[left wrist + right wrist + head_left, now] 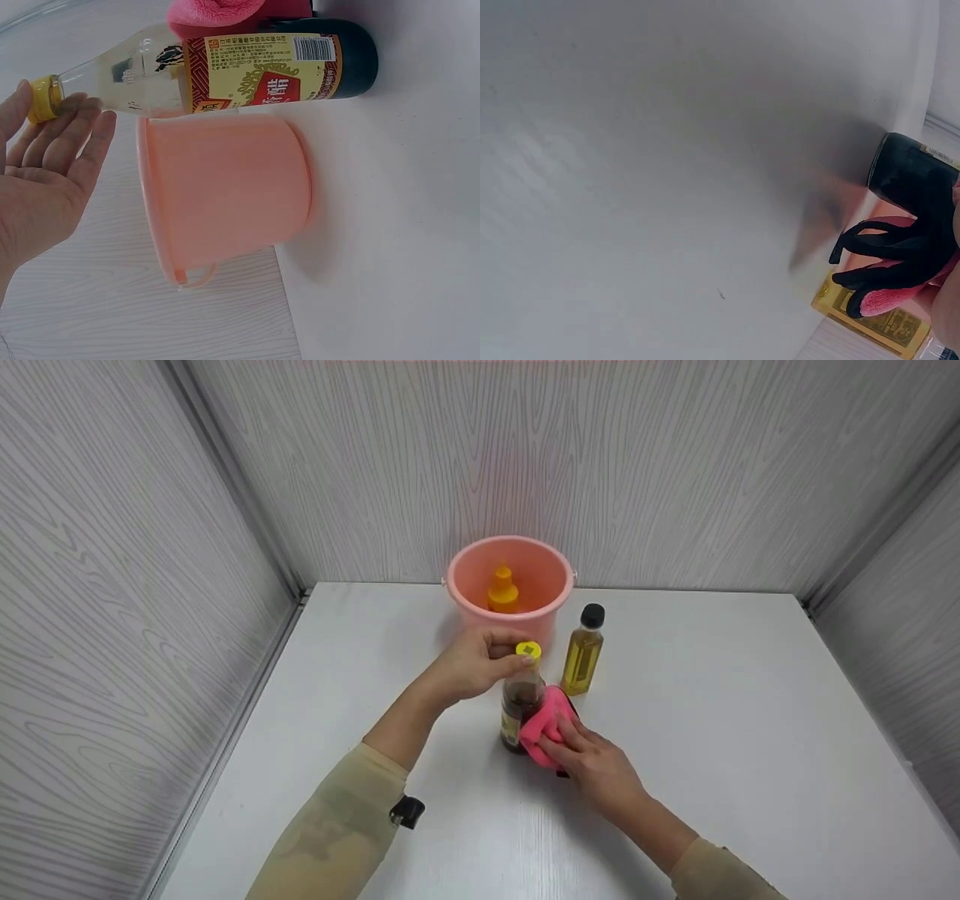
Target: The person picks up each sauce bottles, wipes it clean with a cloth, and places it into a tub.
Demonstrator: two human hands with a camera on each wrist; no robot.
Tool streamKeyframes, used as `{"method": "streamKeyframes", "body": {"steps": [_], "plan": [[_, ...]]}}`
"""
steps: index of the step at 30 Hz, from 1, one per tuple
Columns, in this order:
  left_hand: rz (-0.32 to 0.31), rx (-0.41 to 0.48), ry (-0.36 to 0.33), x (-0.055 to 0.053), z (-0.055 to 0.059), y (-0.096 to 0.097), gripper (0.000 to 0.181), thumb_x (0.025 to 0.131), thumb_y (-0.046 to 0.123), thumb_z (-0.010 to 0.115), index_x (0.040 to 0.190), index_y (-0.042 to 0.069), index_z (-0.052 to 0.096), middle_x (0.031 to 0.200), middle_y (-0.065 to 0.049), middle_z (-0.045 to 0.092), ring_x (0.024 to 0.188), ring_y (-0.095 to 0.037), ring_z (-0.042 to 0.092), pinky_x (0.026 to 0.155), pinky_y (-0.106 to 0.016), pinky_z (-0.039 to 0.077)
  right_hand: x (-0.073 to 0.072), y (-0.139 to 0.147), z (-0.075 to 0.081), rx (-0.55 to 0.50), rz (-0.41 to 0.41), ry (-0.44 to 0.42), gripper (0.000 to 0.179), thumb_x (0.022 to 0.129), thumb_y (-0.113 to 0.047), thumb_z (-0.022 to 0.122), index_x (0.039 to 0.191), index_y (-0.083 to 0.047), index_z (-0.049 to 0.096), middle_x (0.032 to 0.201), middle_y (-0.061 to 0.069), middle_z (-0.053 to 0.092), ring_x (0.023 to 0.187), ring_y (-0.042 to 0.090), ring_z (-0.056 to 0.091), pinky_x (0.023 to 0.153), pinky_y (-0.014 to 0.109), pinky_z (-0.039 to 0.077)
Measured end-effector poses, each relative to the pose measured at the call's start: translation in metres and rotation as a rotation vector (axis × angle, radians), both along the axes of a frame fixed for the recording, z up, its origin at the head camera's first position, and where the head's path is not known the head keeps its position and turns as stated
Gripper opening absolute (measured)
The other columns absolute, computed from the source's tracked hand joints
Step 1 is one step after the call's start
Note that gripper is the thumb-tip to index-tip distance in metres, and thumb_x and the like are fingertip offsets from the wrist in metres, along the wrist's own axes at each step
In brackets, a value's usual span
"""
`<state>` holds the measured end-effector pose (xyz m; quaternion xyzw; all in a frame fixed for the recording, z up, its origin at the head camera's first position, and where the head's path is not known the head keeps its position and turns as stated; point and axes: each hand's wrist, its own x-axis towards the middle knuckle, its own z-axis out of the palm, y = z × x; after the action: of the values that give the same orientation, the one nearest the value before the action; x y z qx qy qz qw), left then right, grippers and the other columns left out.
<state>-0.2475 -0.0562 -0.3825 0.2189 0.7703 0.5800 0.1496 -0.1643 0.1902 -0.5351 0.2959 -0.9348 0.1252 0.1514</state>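
A glass vinegar bottle [262,69] with a yellow cap and a printed label stands upright on the white table. My left hand [474,664] pinches its cap between thumb and fingers, as the left wrist view also shows. Dark liquid fills the lower part of the bottle. In my right hand [600,769] is a bunched pink cloth [551,720], held against the bottle's right side. Folds of the cloth's black underside or edging [892,255] hang below the fingers in the right wrist view. The cloth hides part of the bottle's right side.
Behind the vinegar bottle stands a pink bucket [517,622] with a yellow-topped bottle [502,591] inside. A small bottle of yellow oil [582,660] with a black cap is to the bucket's right. Wood-grain panels [675,472] enclose the table [712,720] at the back and sides.
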Motion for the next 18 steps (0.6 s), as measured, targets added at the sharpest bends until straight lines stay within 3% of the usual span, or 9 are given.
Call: {"method": "streamKeyframes", "body": {"steps": [4, 18], "plan": [[0.011, -0.012, -0.009, -0.0004, -0.0008, 0.0000, 0.033, 0.101, 0.018, 0.075, 0.133, 0.011, 0.074, 0.126, -0.003, 0.073, 0.119, -0.020, 0.070, 0.100, -0.035, 0.058, 0.0004, 0.0005, -0.0028, -0.004, 0.012, 0.029, 0.064, 0.083, -0.002, 0.089, 0.142, -0.021, 0.071, 0.145, 0.019, 0.063, 0.129, 0.043, 0.064, 0.096, 0.050, 0.059], [0.018, -0.015, -0.029, -0.0008, -0.0009, 0.0002, 0.034, 0.101, 0.017, 0.076, 0.134, 0.011, 0.073, 0.129, -0.003, 0.072, 0.121, -0.021, 0.069, 0.100, -0.036, 0.058, -0.0005, -0.0010, -0.0071, 0.057, -0.005, -0.029, 0.068, 0.084, -0.001, 0.087, 0.145, -0.024, 0.067, 0.148, 0.017, 0.061, 0.133, 0.041, 0.061, 0.097, 0.049, 0.059]]}}
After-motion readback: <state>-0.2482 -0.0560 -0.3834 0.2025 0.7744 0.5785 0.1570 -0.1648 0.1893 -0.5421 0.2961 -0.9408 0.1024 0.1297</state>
